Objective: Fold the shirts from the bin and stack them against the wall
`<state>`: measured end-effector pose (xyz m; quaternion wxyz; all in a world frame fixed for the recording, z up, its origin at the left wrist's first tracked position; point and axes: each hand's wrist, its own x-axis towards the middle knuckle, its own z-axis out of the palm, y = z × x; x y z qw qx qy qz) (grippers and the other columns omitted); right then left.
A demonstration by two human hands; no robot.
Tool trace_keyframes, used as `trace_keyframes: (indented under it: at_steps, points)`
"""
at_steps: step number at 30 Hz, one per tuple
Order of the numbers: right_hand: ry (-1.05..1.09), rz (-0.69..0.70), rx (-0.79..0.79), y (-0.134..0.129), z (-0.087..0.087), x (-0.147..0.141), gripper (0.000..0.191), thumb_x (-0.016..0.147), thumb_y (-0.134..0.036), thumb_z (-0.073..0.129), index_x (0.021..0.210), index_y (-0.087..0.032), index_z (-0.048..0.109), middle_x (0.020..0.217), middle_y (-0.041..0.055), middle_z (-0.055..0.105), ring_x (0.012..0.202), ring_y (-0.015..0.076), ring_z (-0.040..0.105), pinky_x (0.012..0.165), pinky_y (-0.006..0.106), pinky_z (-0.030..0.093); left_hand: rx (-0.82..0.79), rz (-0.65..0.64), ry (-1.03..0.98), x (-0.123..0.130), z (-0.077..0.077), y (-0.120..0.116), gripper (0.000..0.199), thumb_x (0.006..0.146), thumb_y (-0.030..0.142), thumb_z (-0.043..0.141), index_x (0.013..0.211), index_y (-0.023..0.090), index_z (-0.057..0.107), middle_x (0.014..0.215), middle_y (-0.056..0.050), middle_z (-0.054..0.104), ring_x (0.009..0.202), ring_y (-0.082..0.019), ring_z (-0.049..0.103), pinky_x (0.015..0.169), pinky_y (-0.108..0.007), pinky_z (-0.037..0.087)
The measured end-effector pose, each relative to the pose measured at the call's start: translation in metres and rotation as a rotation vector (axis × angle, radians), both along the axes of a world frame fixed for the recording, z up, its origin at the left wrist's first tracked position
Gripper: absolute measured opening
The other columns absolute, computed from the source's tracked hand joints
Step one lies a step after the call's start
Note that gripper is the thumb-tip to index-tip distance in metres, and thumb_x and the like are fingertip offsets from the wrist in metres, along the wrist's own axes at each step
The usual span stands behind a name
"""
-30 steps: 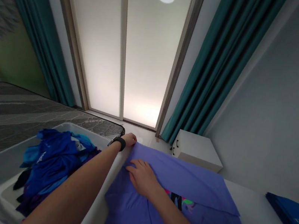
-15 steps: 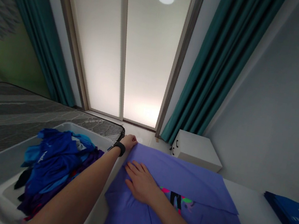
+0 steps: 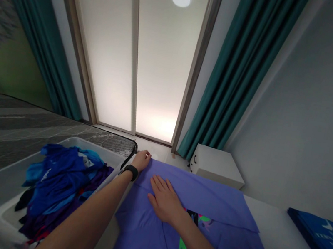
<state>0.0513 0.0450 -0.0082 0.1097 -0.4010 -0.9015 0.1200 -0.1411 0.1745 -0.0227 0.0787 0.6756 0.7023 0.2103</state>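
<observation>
A purple shirt (image 3: 220, 200) with a bright green, pink and black print lies spread on a white surface, its far part folded over in a broad band. My left hand (image 3: 141, 160), wearing a black watch on the wrist, is at the shirt's far left corner with fingers curled in on the edge. Flat on the folded band rests my right hand (image 3: 165, 200), its fingers stretched out and its palm down. My right forearm covers part of the print.
Left of the shirt, a white tub (image 3: 111, 155) holds crumpled blue and purple clothes (image 3: 63, 179). A folded blue item (image 3: 322, 237) with white lettering lies at the right on the white surface (image 3: 269, 214). Beyond stand a white cabinet (image 3: 220, 164), teal curtains and a frosted sliding door.
My right hand has slid a little to the right and away from me along the folded band. My left hand stays at the corner. The view has shifted slightly.
</observation>
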Motion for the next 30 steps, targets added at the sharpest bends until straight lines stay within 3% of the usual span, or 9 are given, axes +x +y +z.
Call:
trace_keyframes:
  at_steps: [5, 11, 16, 20, 30]
  points:
    - [-0.033, -0.128, 0.008, 0.002, 0.001, 0.026, 0.058, 0.100, -0.041, 0.025, 0.150, -0.014, 0.030, 0.156, 0.0090, 0.026, 0.144, 0.0225, 0.022, 0.118, 0.045, 0.016, 0.091, -0.046, 0.080, 0.002, -0.005, -0.014, 0.024, 0.092, 0.023, 0.052, 0.111, 0.013, 0.062, 0.102, -0.011, 0.064, 0.103, -0.022, 0.058, 0.093, -0.032, 0.041]
    - [-0.109, -0.278, 0.002, 0.006, -0.003, 0.057, 0.059, 0.099, -0.042, 0.024, 0.149, -0.012, 0.032, 0.156, 0.0099, 0.026, 0.145, 0.0231, 0.022, 0.118, 0.045, 0.013, 0.153, -0.106, 0.160, 0.014, 0.004, -0.032, 0.037, 0.094, 0.020, 0.044, 0.130, 0.013, 0.051, 0.128, -0.016, 0.054, 0.120, -0.027, 0.050, 0.099, -0.039, 0.040]
    - [-0.138, -0.361, -0.020, 0.012, -0.012, 0.075, 0.062, 0.098, -0.043, 0.023, 0.150, -0.010, 0.029, 0.158, 0.0103, 0.022, 0.146, 0.0229, 0.018, 0.118, 0.046, 0.011, 0.069, -0.250, 0.282, 0.032, 0.000, -0.054, 0.054, 0.097, 0.039, 0.038, 0.145, 0.015, 0.036, 0.154, -0.011, 0.034, 0.142, -0.025, 0.030, 0.115, -0.042, 0.023]
    - [-0.157, -0.383, -0.031, 0.013, -0.020, 0.081, 0.065, 0.097, -0.045, 0.023, 0.151, -0.010, 0.026, 0.158, 0.0103, 0.019, 0.147, 0.0220, 0.014, 0.118, 0.045, 0.008, -0.088, -0.202, 0.331, 0.034, -0.009, -0.063, 0.064, 0.098, 0.049, 0.027, 0.149, 0.010, 0.030, 0.157, -0.014, 0.027, 0.146, -0.025, 0.022, 0.117, -0.045, 0.018]
    - [-0.148, -0.391, -0.045, 0.009, -0.015, 0.079, 0.065, 0.097, -0.046, 0.021, 0.151, -0.010, 0.026, 0.159, 0.0089, 0.017, 0.147, 0.0207, 0.012, 0.118, 0.044, 0.005, -0.068, -0.193, 0.358, 0.032, -0.013, -0.063, 0.067, 0.097, 0.053, 0.023, 0.150, 0.011, 0.029, 0.157, -0.012, 0.026, 0.147, -0.024, 0.018, 0.118, -0.044, 0.016]
